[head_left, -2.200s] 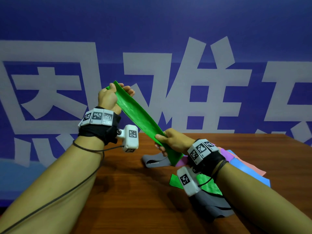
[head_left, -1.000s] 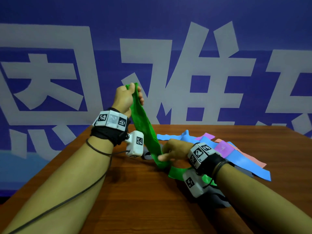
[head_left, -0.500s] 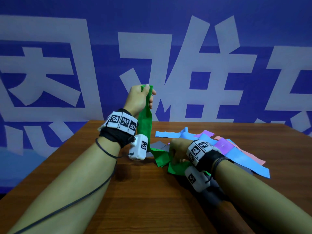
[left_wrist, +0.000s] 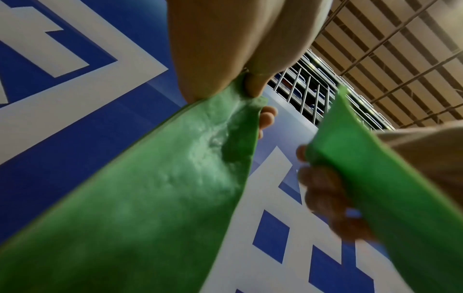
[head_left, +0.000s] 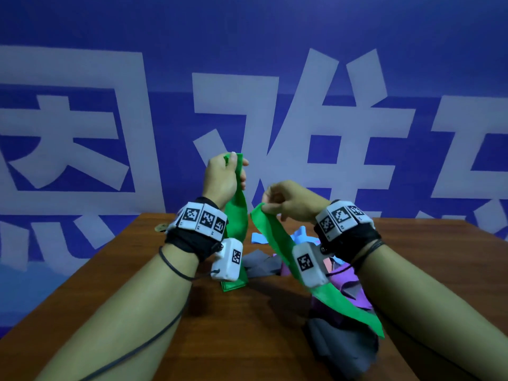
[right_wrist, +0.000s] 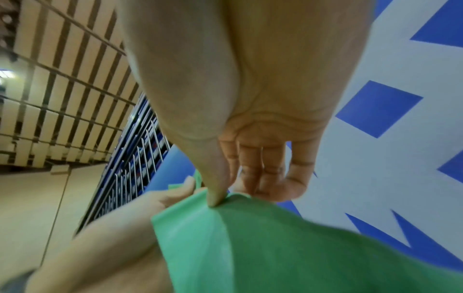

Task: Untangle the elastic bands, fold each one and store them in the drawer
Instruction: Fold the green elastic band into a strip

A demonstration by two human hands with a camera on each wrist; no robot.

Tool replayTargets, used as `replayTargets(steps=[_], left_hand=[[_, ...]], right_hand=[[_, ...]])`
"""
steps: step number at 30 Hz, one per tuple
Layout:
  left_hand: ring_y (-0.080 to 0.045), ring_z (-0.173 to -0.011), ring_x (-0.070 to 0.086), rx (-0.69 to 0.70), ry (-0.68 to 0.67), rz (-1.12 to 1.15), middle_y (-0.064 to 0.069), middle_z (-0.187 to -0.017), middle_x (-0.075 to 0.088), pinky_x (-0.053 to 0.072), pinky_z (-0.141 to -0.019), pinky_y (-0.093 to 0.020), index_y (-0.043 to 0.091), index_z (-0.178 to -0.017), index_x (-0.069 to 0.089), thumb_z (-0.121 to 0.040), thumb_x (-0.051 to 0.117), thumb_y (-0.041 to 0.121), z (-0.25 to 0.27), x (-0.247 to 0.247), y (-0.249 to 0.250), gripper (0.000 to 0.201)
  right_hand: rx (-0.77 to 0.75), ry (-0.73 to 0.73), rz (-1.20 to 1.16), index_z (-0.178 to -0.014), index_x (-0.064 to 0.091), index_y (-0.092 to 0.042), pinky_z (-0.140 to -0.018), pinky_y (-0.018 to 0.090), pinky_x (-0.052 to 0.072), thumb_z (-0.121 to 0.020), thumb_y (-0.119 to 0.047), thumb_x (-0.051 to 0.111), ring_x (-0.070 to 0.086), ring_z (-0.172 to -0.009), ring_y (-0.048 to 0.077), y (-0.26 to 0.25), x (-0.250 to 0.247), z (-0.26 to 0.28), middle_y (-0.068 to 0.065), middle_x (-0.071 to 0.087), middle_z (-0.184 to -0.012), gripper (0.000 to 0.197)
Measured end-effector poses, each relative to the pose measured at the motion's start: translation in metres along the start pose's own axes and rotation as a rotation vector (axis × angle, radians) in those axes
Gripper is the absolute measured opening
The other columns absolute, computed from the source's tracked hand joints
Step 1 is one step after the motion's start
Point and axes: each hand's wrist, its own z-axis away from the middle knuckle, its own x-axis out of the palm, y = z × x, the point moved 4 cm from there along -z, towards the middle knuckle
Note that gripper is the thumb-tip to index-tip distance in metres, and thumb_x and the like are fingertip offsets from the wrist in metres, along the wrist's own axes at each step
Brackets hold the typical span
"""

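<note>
Since half a second ago the right hand (head_left: 291, 200) has risen from the table (head_left: 220, 325) with the band's other end, coming level with the left. The left hand (head_left: 222, 177) is pinching one end of the green band (head_left: 237, 215) between thumb and fingers, the strip hanging below it to a fold on the table. The right hand is pinching the other end at its fingertips, the strip trailing down past its wrist over the pile of bands (head_left: 343, 339) in grey, purple and blue. Large white characters are filling the blue wall (head_left: 275, 28); I cannot read them.
</note>
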Motion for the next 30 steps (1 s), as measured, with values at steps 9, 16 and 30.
replayTargets(steps=[9, 16, 30], left_hand=[[-0.037, -0.091, 0.067, -0.04, 0.032, -0.026, -0.014, -0.1, 0.066, 0.055, -0.078, -0.061, 0.034, -0.09, 0.052, -0.092, 0.048, 0.04, -0.007, 0.015, -0.023, 0.008], [-0.04, -0.083, 0.067, -0.14, -0.075, 0.106, -0.022, -0.097, 0.063, 0.054, -0.069, -0.07, 0.026, -0.088, 0.053, -0.093, 0.049, 0.036, 0.011, 0.026, -0.036, 0.012], [-0.016, -0.078, 0.07, 0.059, -0.273, 0.005, -0.008, -0.084, 0.073, 0.052, -0.065, -0.022, 0.004, -0.099, 0.073, -0.093, 0.066, 0.013, -0.001, 0.023, -0.021, 0.013]], right_hand=[[-0.206, 0.435, -0.317, -0.086, 0.057, -0.009, -0.042, 0.029, 0.046, -0.094, -0.006, 0.062, 0.055, -0.061, 0.021, -0.025, -0.022, -0.018, 0.017, 0.06, -0.079, 0.01], [-0.221, 0.552, -0.447, -0.092, 0.06, -0.004, -0.056, 0.041, 0.058, -0.092, -0.007, 0.065, 0.066, -0.073, 0.029, 0.012, 0.007, -0.018, 0.026, 0.066, -0.087, 0.006], [-0.318, 0.684, -0.431, -0.092, 0.06, -0.019, -0.063, 0.05, 0.058, -0.087, -0.008, 0.072, 0.069, -0.076, 0.03, 0.026, -0.003, -0.02, 0.008, 0.067, -0.076, 0.016]])
